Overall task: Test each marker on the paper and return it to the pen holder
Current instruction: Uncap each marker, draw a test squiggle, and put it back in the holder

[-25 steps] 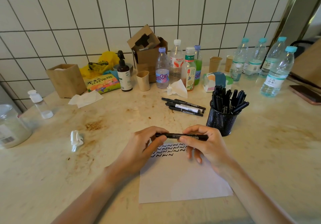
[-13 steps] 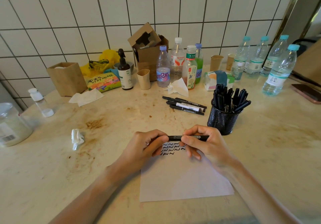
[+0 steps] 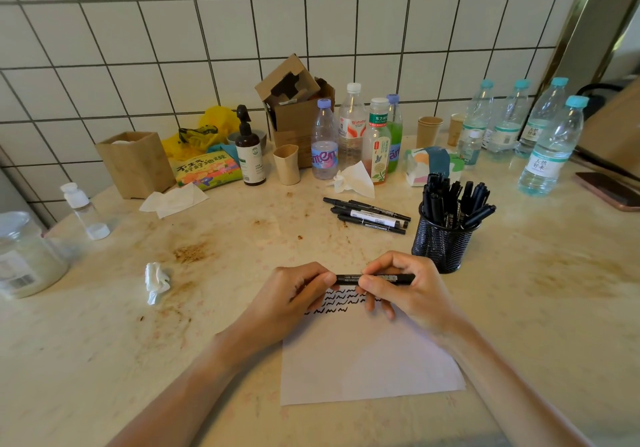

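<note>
Open counter (image 3: pixel 242 249) left of the paper (image 3: pixel 363 353), save one crumpled tissue (image 3: pixel 156 282). Right side narrowed by the pen holder (image 3: pixel 443 242) (markers fanning outward); loose markers (image 3: pixel 369 215) lying just behind, bottles (image 3: pixel 349 134) crowding the wall.

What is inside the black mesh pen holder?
The pen holder holds a packed bunch of black markers, caps up and leaning outward. Their lower barrels and the holder's bottom are hidden by the mesh wall.

I see paper (image 3: pixel 367 360) nearest me, pen holder (image 3: pixel 441 242) behind-right of it, loose markers (image 3: pixel 367 216) left of holder.
</note>
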